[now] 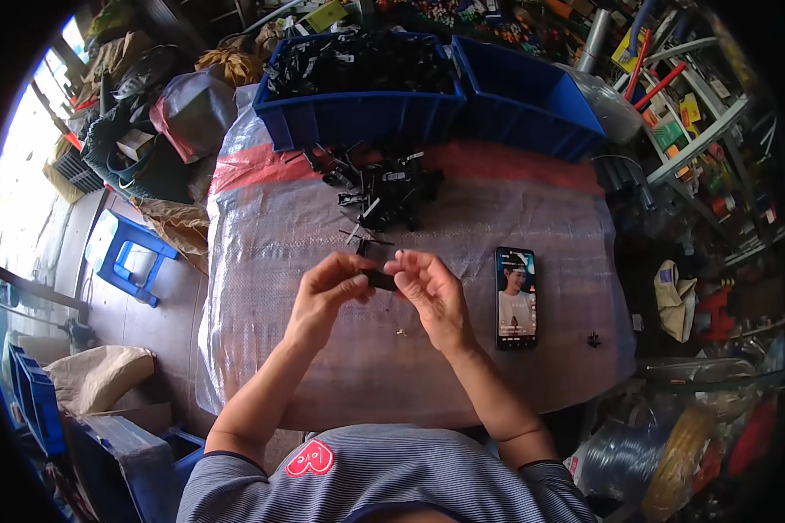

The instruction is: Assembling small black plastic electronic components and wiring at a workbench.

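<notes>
Both my fingers (391,268) pinched shut on small black plastic part (378,280) between them, above desk (323,366); best keep grip near its ends, loose parts pile (384,187) just beyond fingertips.

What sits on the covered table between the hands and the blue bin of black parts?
In the head view, a loose pile of small black parts lies between the hands' black piece and the blue bin.
</notes>
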Demonstrator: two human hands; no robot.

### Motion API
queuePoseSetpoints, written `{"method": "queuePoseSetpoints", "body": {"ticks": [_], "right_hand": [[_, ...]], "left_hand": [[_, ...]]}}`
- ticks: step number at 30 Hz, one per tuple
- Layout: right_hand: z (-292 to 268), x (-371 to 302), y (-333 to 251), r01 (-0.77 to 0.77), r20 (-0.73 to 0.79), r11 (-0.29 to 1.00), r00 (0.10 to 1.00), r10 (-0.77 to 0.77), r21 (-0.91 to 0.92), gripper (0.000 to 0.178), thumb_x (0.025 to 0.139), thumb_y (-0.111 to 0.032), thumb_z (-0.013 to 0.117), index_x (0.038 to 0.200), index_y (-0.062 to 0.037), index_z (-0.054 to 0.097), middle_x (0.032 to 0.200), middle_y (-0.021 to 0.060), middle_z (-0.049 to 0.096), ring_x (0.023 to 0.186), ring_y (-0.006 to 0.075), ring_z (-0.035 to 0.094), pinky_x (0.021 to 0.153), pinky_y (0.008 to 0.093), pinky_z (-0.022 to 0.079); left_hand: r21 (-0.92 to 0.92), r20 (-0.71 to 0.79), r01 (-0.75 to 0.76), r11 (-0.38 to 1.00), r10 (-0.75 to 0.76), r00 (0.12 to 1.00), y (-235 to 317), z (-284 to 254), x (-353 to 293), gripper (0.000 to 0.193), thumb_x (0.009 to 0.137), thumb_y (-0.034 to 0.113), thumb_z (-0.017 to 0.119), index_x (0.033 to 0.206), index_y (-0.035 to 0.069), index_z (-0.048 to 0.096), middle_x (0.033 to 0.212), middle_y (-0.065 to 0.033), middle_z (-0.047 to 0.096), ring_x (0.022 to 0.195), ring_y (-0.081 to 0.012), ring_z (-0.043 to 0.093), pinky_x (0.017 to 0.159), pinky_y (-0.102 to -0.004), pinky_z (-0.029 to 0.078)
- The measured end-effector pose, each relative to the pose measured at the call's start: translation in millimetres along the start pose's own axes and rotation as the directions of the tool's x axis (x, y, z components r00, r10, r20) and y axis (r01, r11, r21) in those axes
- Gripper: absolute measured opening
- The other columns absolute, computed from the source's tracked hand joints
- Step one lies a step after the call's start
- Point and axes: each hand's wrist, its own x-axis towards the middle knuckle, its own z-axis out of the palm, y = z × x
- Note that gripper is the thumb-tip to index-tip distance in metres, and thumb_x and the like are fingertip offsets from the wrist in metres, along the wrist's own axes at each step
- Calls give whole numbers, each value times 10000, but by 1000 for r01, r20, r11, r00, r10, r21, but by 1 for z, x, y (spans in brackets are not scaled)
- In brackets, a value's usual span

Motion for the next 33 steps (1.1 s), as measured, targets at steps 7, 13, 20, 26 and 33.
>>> {"method": "queuePoseSetpoints", "body": {"ticks": [7, 13, 20, 26, 33], "right_hand": [[7, -3, 2, 102, -100, 993, 990, -97, 51, 238, 848, -112, 600, 1061, -29, 529, 915, 56, 593, 827, 83, 546, 689, 206, 443], [-2, 1, 10, 216, 120, 969, 972, -202, -122, 219, 833, -67, 603, 1031, -15, 526, 1014, 64, 560, 877, 81, 535, 774, 215, 436], [-12, 6, 23, -424, 385, 693, 895, 224, 584, 60, 853, -91, 561, 888, -42, 558, 844, 26, 588, 818, 96, 536, 756, 202, 404], [-5, 5, 1, 13, 274, 993, 961, 21, -119, 270, 840, -183, 608, 1041, -13, 547, 946, 42, 592, 834, 122, 549, 776, 249, 425], [4, -4, -9, 591, 389, 504, 802, -453, -630, 479, 662, -86, 708, 1090, -1, 510, 927, 127, 557, 805, 272, 565, 715, 344, 472]], "left_hand": [[-83, -66, 118, 990, -124, 990, -10, 5, -4, 189, 823, 97, 603, 981, -3, 571, 874, -61, 604, 734, -119, 575, 700, -256, 460], [70, -67, -25, 997, 30, 997, -13, 9, -9, 168, 785, 72, 654, 903, -36, 603, 845, -40, 579, 697, -114, 549, 693, -249, 443], [638, 106, -444, 629, 500, 860, 0, 21, -18, 216, 698, -23, 668, 908, -24, 620, 836, -103, 577, 749, -188, 593, 643, -278, 470], [332, -90, -227, 915, 270, 959, -2, 3, -4, 147, 748, 41, 654, 870, -34, 620, 775, -58, 581, 678, -133, 550, 620, -248, 432], [-4, -76, 130, 991, -130, 989, -10, 1, -8, 161, 806, 171, 623, 808, 10, 623, 675, -6, 561, 646, -88, 493, 619, -217, 377]]}}
